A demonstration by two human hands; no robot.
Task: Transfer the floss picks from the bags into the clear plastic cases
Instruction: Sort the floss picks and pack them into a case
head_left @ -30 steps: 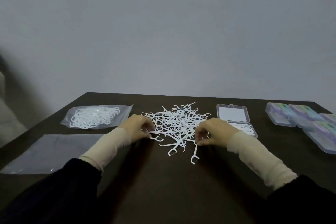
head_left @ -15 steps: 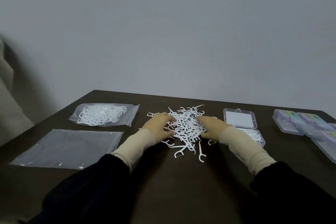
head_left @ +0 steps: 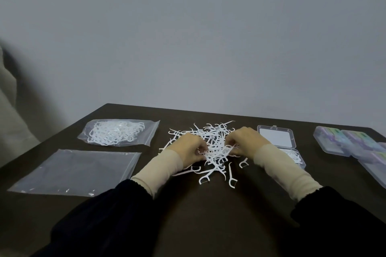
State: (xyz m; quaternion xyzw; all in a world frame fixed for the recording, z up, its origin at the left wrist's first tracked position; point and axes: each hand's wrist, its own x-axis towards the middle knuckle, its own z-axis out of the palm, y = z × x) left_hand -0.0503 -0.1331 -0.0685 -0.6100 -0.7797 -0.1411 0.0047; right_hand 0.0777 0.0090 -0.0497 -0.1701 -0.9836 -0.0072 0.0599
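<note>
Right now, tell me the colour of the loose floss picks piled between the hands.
White, against the dark tabletop; the head view shows the loose floss picks clearly.

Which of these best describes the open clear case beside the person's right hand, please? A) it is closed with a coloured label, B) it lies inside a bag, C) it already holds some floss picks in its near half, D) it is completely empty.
C: the open clear case shows white floss picks in its near half, with the lid lying flat behind.
</note>
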